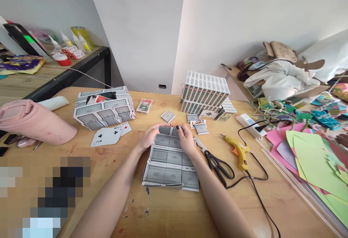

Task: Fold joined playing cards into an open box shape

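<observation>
The left hand (150, 136) and right hand (186, 138) grip the far end of the card piece (166, 156), fingers bent round it, over the table (108, 169). To its left, a card box (98, 121) holds a red-and-white item (99, 99) in its top opening.

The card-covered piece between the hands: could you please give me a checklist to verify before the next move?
1. Both hands on the card-covered piece: ok, left hand and right hand are at its far end.
2. Near-right corner flush: not ok, a card sticks out.
3. Scissors well away: not ok, blades lie close beside the right hand.
4. Glue gun apart from hands: ok, it lies farther right.
5. Glue gun cool: cannot tell.
</observation>
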Motion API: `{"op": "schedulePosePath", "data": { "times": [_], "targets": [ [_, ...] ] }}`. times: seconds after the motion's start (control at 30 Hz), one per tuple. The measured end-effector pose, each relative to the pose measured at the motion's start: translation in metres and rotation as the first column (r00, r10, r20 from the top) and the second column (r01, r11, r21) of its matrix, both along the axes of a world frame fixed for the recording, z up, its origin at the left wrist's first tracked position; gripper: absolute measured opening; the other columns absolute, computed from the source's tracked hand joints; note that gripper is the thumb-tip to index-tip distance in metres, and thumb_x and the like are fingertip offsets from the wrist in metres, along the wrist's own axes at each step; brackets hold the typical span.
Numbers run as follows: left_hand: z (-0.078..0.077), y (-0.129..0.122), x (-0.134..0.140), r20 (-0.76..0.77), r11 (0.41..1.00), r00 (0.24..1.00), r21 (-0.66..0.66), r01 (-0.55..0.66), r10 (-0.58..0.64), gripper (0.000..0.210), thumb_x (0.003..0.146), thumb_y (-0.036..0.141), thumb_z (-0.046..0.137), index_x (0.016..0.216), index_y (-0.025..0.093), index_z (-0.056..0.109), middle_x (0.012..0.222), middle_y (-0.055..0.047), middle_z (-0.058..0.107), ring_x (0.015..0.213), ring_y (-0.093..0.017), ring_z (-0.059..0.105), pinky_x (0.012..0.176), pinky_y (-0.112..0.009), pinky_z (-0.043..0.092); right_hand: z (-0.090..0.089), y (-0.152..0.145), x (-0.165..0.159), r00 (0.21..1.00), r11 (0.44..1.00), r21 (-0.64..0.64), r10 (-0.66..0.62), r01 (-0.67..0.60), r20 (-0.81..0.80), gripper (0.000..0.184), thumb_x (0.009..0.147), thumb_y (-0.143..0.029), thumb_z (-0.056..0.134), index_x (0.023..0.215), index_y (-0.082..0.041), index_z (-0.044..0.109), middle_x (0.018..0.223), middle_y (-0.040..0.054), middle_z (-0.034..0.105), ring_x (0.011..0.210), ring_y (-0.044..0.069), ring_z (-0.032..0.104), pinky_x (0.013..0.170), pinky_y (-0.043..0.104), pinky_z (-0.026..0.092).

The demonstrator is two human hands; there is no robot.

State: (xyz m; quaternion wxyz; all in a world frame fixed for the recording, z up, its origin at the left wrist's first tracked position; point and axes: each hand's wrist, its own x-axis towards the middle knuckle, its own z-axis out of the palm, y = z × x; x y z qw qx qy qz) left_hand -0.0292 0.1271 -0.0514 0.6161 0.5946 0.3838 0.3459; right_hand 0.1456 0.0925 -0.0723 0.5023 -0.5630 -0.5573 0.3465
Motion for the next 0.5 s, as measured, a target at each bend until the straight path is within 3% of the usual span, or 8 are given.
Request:
{"op": "schedulePosePath", "data": {
  "times": [0.17,0.3,0.4,0.5],
  "targets": [
    [0.003,0.001,-0.001,-0.048,0.999,0.999,0.038,0.027,-0.025,0.045,0.071,0.016,0.038,0.108,0.019,0.064,0.117,-0.001,0.063,0.110,-0.021,0.054,0.097,-0.032,0.039,-0.001,0.003,0.003,0.999,1.000,-0.004,0.025,-0.025,0.022,0.027,0.087,-0.042,0.040,0.070,-0.021,0.043,0.064,-0.0025,0.044,0.062,0.013,0.044,0.060,0.025,0.039],
    [0.005,0.004,0.000,-0.059,0.998,0.997,0.038,0.049,-0.046,0.042,0.072,0.020,0.041,0.104,0.017,0.067,0.116,-0.002,0.064,0.115,-0.023,0.051,0.101,-0.034,0.036,-0.004,0.004,0.006,0.991,0.992,0.050,0.122,-0.119,-0.063,0.014,0.082,-0.034,0.049,0.088,-0.021,0.050,0.081,0.0015,0.056,0.082,0.017,0.055,0.076,0.029,0.045],
    [0.007,0.004,0.000,-0.074,0.999,0.997,0.019,0.029,-0.027,0.040,0.069,0.021,0.044,0.100,0.016,0.069,0.113,-0.003,0.066,0.119,-0.024,0.048,0.099,-0.034,0.037,-0.008,0.003,0.006,0.991,0.987,0.101,0.128,-0.124,-0.039,0.034,0.072,-0.019,0.057,0.104,-0.022,0.047,0.095,0.0037,0.058,0.093,0.019,0.056,0.086,0.034,0.044],
    [0.009,0.003,0.001,-0.091,1.000,0.996,-0.010,0.004,-0.005,0.038,0.069,0.022,0.045,0.098,0.016,0.069,0.110,-0.003,0.067,0.112,-0.024,0.052,0.096,-0.034,0.039,-0.010,0.000,0.001,0.996,0.995,0.100,0.021,-0.030,0.090,0.042,0.068,-0.010,0.055,0.106,-0.022,0.044,0.092,0.0035,0.058,0.091,0.020,0.058,0.086,0.037,0.044]
  ]
}}
